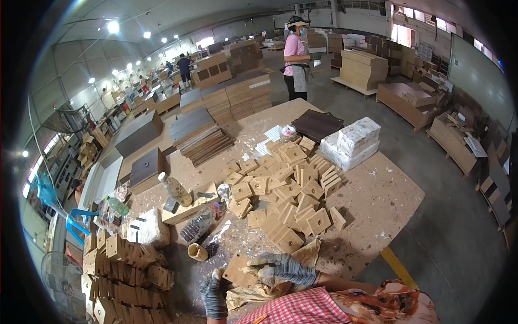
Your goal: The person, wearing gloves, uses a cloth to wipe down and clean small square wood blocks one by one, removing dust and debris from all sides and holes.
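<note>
Between my hands is a small square wooden block [240, 271] with drilled holes, tilted over a crumpled, stained yellowish cloth [249, 296]. My left hand [214, 295], in a grey knitted glove, grips its left edge with thumb and fingers. From the right, my right hand [281, 268], gloved alike, has its fingers closed on the block's other side; the fingertips partly cover it. Just beyond lies a large loose heap of similar wooden blocks [288, 189]. A short round tub [198, 252] stands left of the held block, beside a clear plastic bottle [197, 227] lying on its side.
Stacked wooden blocks [127, 275] rise at the left. A wooden tray [189, 210] carries an upright bottle [175, 189]. White wrapped packages [350, 143] and a dark panel [312, 126] sit at the worktable's [377, 200] far side. A person in pink [295, 54] stands beyond.
</note>
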`<state>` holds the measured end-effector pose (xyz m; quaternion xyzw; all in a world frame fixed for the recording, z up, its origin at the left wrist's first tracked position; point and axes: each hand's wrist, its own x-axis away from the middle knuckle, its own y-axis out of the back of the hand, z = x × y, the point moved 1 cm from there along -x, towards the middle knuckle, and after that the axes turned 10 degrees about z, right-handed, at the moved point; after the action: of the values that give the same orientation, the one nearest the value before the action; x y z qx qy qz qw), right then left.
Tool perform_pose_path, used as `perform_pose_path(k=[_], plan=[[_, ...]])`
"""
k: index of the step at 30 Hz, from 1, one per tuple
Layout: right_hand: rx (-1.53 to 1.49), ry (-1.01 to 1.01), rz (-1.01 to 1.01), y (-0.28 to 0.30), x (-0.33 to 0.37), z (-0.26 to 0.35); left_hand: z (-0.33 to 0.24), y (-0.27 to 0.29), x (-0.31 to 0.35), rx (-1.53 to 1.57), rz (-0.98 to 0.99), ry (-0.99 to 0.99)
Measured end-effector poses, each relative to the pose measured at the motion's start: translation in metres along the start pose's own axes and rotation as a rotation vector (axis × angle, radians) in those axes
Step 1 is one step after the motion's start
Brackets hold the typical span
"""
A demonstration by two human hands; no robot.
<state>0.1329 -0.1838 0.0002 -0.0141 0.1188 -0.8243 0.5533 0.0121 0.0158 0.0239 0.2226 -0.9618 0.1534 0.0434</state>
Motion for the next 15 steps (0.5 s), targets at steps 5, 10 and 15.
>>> perform_pose_path(k=[5, 10, 15], plan=[[-0.059, 0.012, -0.014, 0.000, 0.002, 0.008, -0.008, 0.002, 0.000, -0.026, 0.019, -0.026], [-0.018, 0.004, -0.024, 0.001, 0.001, 0.016, -0.022, -0.006, 0.006, -0.187, 0.065, -0.210], [-0.135, 0.051, -0.033, 0.002, -0.001, 0.007, -0.029, -0.012, 0.009, -0.720, 0.351, -0.450]])
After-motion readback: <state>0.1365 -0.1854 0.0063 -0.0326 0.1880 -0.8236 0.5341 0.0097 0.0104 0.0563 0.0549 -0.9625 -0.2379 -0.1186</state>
